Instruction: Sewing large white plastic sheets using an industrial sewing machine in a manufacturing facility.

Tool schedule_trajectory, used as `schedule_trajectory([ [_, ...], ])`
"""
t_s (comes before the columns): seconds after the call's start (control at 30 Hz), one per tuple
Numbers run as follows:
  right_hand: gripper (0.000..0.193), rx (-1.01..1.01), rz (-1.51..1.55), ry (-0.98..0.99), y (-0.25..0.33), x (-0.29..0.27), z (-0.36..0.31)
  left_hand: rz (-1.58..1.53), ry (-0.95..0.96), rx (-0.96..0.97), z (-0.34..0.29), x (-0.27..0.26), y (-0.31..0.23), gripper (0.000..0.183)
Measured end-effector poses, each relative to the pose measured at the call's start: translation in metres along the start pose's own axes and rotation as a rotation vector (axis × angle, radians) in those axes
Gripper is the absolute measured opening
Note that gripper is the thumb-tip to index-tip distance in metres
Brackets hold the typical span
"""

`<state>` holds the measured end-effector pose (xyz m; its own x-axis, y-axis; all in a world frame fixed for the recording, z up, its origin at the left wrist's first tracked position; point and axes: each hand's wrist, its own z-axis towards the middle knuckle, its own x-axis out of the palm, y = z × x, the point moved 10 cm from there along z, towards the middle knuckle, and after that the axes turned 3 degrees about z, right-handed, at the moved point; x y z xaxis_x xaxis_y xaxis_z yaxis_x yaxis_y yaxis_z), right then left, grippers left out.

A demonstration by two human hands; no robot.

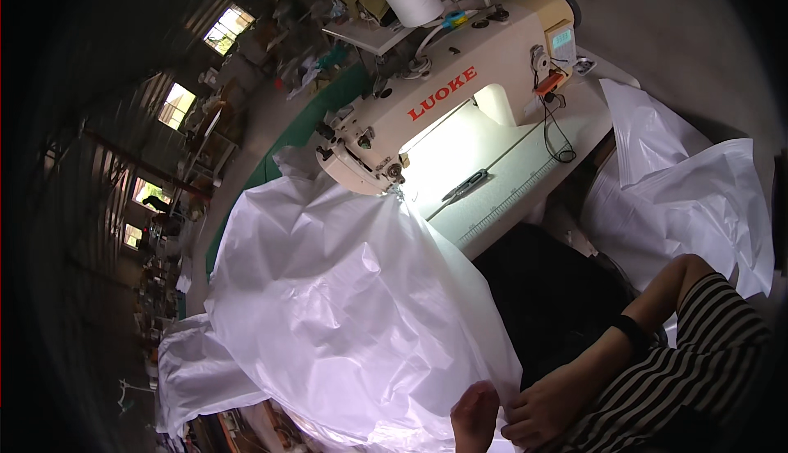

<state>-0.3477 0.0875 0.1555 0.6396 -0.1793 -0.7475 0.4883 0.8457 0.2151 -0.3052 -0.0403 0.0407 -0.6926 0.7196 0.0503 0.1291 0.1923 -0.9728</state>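
Note:
A large glossy white fabric sheet (353, 313) spreads over the left side of the table, its top edge running under the needle area of a white sewing machine (386, 125). Down at the sheet's near right corner, my left hand (475, 414) is closed at the edge, slightly blurred. Close beside it, my right hand (538, 410) has its fingers bent around the same corner. The fingertips of both hands are partly hidden. Thread snips (468, 186) lie on the lit machine bed, apart from the fabric.
More white sheeting (681, 199) is heaped at the right, behind my right arm. A white thread cone (413, 0) stands behind the machine. A thin dark cable (552, 137) loops down beside the machine's right end. Another white piece (201, 367) hangs at the left.

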Motion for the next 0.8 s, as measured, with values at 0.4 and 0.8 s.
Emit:
schedule_trajectory([
  [0.4,0.025,0.159,0.101,-0.04,-0.031,0.006,-0.011,0.215,0.112,0.017,0.009,0.005,0.006,0.006],
  [0.8,0.048,1.348,1.063,-0.621,-0.256,0.032,-0.13,1.133,0.372,0.606,0.011,0.09,-0.063,0.014],
])
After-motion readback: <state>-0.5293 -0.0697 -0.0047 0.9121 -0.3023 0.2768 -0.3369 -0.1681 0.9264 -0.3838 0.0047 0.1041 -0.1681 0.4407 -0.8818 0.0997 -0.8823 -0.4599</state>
